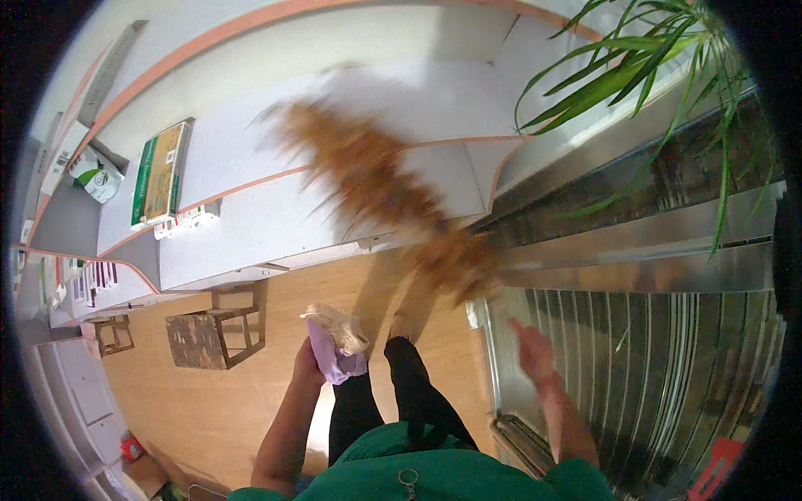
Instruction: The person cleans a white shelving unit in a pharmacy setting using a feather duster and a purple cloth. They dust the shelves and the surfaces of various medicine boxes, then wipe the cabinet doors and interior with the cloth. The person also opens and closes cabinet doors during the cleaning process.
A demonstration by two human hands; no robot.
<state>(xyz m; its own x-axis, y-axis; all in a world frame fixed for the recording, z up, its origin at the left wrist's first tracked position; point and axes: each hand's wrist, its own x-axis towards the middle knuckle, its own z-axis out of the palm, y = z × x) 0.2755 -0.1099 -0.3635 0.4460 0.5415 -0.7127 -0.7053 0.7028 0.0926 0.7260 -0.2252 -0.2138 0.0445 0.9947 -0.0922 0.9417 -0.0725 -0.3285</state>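
Observation:
A brown feather duster [376,169], blurred by motion, stretches over the white shelf from the right. My right hand [531,351] is closed at its lower end; the handle itself is too blurred to make out. In my left hand [310,366] are a lilac cloth [329,354] and a cream-coloured cloth [338,327], bunched together. Beyond the duster is the white shelf unit [244,206] with orange edging. A boxed item with a green and tan cover [160,172] lies on its left part, beside a white and green pouch [97,175].
A worn wooden stool [197,338] stands on the floor under the shelf's edge, another [113,335] further left. A long-leaved green plant [601,81] hangs at the upper right. Metal frames and a ribbed panel [601,357] line the right side. A red object [717,466] is at the lower right.

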